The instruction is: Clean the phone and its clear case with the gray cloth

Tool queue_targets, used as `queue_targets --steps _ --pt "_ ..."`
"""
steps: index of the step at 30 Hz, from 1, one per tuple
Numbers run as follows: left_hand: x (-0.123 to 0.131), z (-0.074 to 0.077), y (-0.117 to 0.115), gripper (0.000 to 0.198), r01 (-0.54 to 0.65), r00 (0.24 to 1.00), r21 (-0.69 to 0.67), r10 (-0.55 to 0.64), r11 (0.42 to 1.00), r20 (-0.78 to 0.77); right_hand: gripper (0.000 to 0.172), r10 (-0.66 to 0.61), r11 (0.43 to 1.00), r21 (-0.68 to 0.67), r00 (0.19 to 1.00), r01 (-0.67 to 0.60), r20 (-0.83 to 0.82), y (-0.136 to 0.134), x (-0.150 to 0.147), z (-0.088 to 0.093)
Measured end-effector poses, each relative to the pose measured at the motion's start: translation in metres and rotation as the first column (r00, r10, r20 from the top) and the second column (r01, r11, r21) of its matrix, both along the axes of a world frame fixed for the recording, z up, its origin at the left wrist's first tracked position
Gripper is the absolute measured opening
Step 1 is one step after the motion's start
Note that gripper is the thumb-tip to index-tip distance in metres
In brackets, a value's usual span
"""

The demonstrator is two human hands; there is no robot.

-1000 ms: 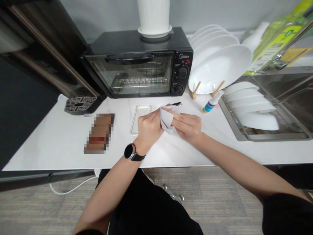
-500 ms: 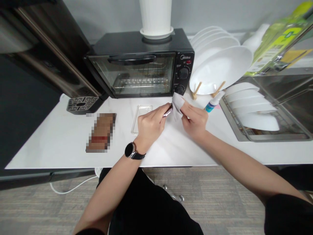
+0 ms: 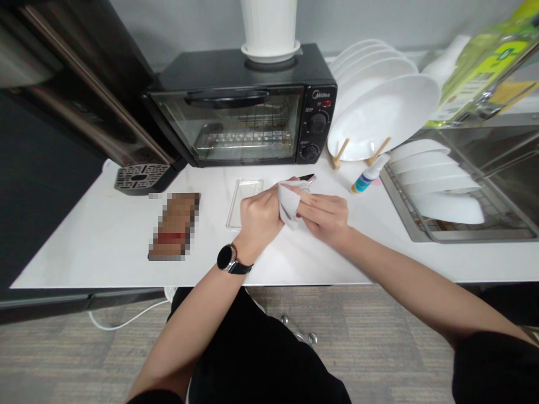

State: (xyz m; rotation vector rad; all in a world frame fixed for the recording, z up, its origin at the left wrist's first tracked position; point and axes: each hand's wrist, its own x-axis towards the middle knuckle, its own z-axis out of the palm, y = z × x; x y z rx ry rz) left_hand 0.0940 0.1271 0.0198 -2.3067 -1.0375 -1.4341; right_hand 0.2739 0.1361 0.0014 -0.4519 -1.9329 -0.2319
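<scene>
My left hand point(image 3: 261, 216), a black watch on its wrist, is closed around a phone point(image 3: 310, 178). Only a dark, pinkish-edged end of the phone shows past the fingers and cloth. A grey wiping cloth point(image 3: 289, 205) with a zigzag edge lies over the phone, pinched in my right hand point(image 3: 325, 216), whose fingers press against it. Beside my left hand a clear phone case point(image 3: 236, 210) lies flat on the white counter point(image 3: 210, 258). To the right of my right hand stands a small spray bottle point(image 3: 365, 180) with a blue label.
A black toaster oven point(image 3: 236, 132) stands behind my hands, with a white pot point(image 3: 269, 28) on top. White plates point(image 3: 383, 118) lean in a wooden rack, and bowls point(image 3: 438, 179) sit by the sink at right. A blurred-out brown flat object point(image 3: 177, 224) lies at left.
My right hand has drawn the cloth left and toward me across the phone. The phone's dark end now shows beyond the cloth. My left hand has barely moved.
</scene>
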Motion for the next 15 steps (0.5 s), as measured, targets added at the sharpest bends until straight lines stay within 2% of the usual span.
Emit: queue_targets --steps 4,7,11,15 --pt "-0.001 0.000 0.001 0.020 -0.073 0.997 -0.019 0.073 0.997 -0.010 0.051 -0.055 0.998 -0.028 0.996 0.053 -0.067 0.005 0.004 0.002" --pt "-0.002 0.001 0.001 0.024 -0.065 0.998 -0.054 0.065 0.996 -0.005 0.056 -0.138 0.987 -0.101 0.983 0.126 -0.119 0.011 0.009 0.002" --pt "-0.004 0.001 0.002 0.027 -0.034 0.999 -0.080 0.036 0.996 0.025 0.052 -0.245 0.959 -0.169 0.964 0.226 -0.104 0.014 0.013 0.002" --pt "-0.004 0.000 0.002 0.026 -0.047 0.999 -0.039 0.048 0.998 0.018 0.049 -0.286 0.946 -0.178 0.956 0.270 -0.066 0.012 0.012 0.003"
